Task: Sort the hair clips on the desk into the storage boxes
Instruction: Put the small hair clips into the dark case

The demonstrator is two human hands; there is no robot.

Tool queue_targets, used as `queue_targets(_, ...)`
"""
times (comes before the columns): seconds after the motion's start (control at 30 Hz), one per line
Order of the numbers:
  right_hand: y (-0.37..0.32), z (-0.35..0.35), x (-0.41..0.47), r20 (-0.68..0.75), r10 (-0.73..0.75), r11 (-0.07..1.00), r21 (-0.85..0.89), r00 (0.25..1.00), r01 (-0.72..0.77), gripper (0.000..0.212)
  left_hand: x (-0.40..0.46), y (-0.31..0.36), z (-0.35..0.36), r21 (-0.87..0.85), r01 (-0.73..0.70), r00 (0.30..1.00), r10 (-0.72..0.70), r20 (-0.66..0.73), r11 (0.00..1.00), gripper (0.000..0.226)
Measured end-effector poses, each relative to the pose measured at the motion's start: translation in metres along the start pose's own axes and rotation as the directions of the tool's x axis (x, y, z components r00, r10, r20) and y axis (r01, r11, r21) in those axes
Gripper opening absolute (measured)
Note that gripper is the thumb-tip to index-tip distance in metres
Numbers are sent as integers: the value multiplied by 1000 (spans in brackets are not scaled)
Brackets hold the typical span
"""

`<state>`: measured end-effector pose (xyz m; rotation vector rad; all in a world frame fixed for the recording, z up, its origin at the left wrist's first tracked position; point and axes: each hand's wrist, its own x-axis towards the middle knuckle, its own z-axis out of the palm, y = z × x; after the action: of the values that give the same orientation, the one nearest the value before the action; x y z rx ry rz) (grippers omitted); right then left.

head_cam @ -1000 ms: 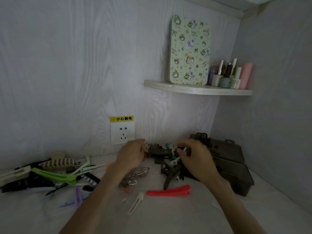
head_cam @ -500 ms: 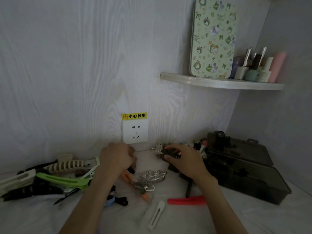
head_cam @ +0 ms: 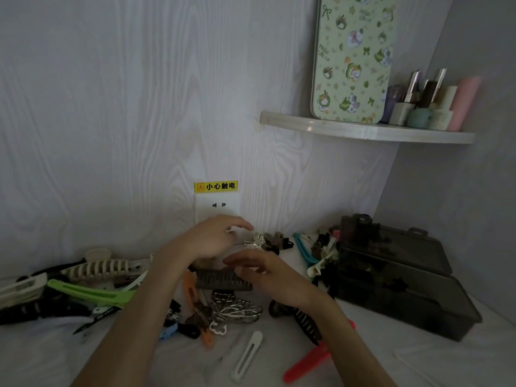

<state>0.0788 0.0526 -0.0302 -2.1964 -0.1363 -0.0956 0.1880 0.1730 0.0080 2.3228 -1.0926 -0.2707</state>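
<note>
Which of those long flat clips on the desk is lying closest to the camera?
The red clip, at the bottom edge beside the right forearm. The white clip lies slightly farther back, the green clip farther still on the left.

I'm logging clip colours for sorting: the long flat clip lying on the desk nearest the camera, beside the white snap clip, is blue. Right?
Not quite: the head view shows that long flat clip is red, not blue. It does lie on the desk nearest the camera, beside the white snap clip.
</note>
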Motion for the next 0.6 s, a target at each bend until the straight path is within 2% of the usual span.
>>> queue_targets(0.07,-1,-16,-1,-67,17,1000,1,998,-17,25,12,10,6,46,-31,995,26,96,998,43)
queue_targets(0.17,5,-49,1,-312,104,994,49,944,-93,23,24,17,20,90,-29,989,16,150,996,43)
queue_targets(0.27,22,-68,14,-501,123,963,-147,856,-225,25,31,13,30,137,-36,990,17,139,990,40)
queue_targets(0.33,34,-67,24,-477,148,919,-259,866,-299,31,30,11,29,278,-10,999,-1,39,961,37)
queue_targets(0.4,42,-56,32,-357,171,869,-384,918,-311,44,25,11,24,423,28,999,-7,-52,906,36)
queue_targets(0.5,49,-38,37,-175,239,798,-525,955,-295,60,19,11,19,477,97,992,-44,-121,873,28)
queue_targets(0.6,50,-34,33,-199,230,738,-602,952,-305,57,15,3,14,482,224,975,-190,-119,847,26)
